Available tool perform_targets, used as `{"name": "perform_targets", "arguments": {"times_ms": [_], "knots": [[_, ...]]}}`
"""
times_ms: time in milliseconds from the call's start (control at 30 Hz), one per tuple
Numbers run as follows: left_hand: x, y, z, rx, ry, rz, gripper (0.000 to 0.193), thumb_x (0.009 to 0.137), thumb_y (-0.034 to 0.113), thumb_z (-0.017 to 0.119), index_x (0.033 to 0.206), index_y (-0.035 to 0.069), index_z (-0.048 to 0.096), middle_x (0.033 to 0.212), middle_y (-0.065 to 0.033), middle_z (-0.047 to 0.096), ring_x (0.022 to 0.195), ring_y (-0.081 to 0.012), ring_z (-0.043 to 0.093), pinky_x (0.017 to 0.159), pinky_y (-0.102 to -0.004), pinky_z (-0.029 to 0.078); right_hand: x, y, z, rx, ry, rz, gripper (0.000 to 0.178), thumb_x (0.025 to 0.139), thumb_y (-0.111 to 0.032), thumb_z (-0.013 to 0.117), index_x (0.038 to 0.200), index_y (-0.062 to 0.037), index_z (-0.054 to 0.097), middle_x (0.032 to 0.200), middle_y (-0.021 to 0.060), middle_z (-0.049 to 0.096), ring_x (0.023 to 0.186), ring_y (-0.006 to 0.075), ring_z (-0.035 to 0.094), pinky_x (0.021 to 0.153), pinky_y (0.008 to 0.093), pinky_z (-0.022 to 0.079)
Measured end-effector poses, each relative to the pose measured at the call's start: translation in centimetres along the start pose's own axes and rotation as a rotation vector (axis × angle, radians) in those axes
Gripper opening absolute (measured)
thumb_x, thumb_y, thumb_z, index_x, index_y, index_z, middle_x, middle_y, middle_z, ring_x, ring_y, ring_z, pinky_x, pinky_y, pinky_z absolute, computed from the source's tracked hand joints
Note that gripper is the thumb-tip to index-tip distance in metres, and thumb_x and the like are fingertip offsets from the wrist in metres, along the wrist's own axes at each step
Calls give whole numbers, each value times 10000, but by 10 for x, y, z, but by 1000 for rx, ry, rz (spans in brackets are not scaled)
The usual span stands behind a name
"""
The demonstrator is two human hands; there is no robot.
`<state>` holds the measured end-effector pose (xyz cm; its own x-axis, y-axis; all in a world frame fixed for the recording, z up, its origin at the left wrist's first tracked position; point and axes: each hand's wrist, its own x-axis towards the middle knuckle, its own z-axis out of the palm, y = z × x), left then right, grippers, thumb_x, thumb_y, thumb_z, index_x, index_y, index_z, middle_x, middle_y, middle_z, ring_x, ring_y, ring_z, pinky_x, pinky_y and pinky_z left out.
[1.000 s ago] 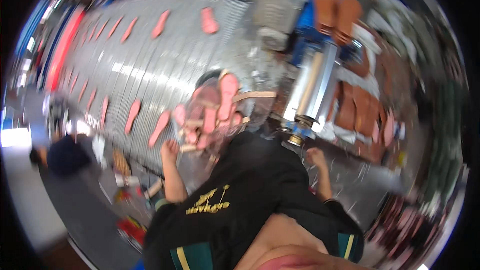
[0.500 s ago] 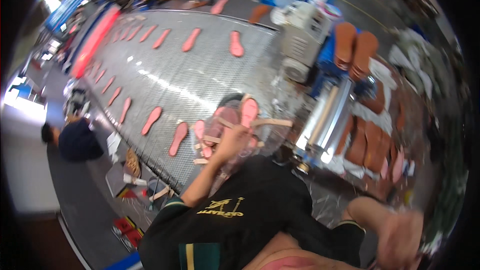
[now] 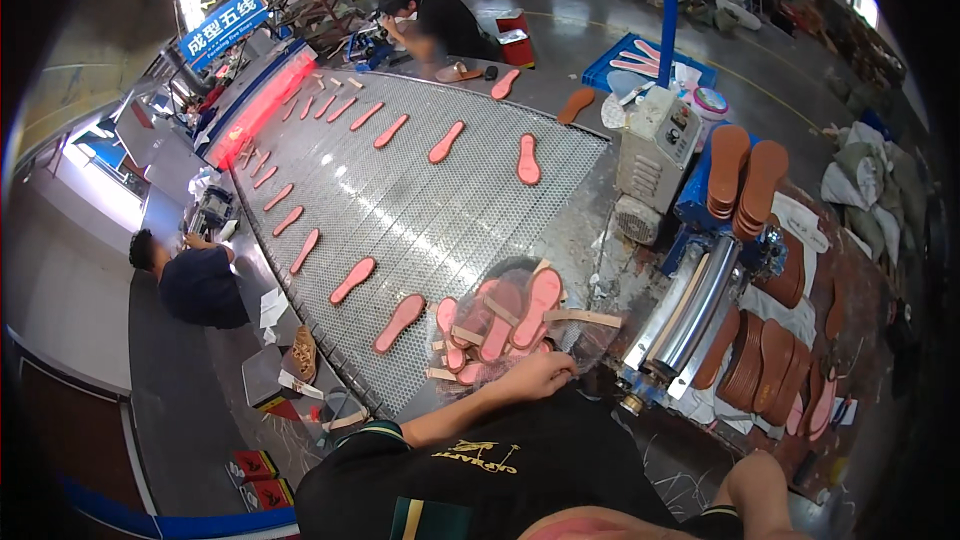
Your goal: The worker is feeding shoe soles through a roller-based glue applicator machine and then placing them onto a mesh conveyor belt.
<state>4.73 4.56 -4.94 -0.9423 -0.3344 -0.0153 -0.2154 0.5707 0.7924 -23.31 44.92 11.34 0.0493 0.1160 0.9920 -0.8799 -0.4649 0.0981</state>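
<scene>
My left hand is closed at the near edge of a clear plastic bag, close to my body. Its curled fingers seem to pinch the film. In the bag lies a heap of pink shoe soles with beige strips, some sticking out past the heap. The bag rests at the near end of a mesh conveyor. Two rows of single pink soles lie on the mesh, the closest being one sole left of the bag. Only my right forearm shows at lower right; the hand is out of the picture.
Right of the bag stands a roller machine with a grey motor box. Brown soles are stacked beyond it. Two people sit at the far side and the left. A blue tray stands at the back.
My left hand has moved from the pink sole at the top of the heap back to the bag's near edge. My right hand has dropped out of view. The view has shifted.
</scene>
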Motion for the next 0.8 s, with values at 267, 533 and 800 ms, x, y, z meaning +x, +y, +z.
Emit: {"name": "perform_targets", "arguments": {"times_ms": [267, 533, 800], "knots": [[5, 11, -12, 94, -2, 70, 137, 835, 90, 533, 940, 19, 586, 877, -141, 613, 850, -330, 598, 740, -399, 477, 108, -14, 174, 119, -77, 175, 198, 835, -116, 590, 699, 17, 644, 647, 45, 609, 506, 102, 547, 471, 233, 417], [0, 10, 0, 61, -94, 70, 144, 821, 100, 525, 924, 26, 593, 887, -153, 617, 853, -346, 595, 751, -415, 473, 133, 12, 224, 596, -31, 49, 136, 762, 10, 644, 630, 37, 663, 559, 35, 602, 443, 105, 531, 433, 220, 401], [2, 4, -2, 58, -63, 79, 153, 806, 94, 521, 912, 18, 601, 871, -163, 622, 838, -350, 601, 743, -425, 475, 113, 4, 180, 558, -28, 12, 116, 728, 47, 630, 615, 21, 635, 541, 20, 579, 439, 121, 547, 428, 231, 412]]}}
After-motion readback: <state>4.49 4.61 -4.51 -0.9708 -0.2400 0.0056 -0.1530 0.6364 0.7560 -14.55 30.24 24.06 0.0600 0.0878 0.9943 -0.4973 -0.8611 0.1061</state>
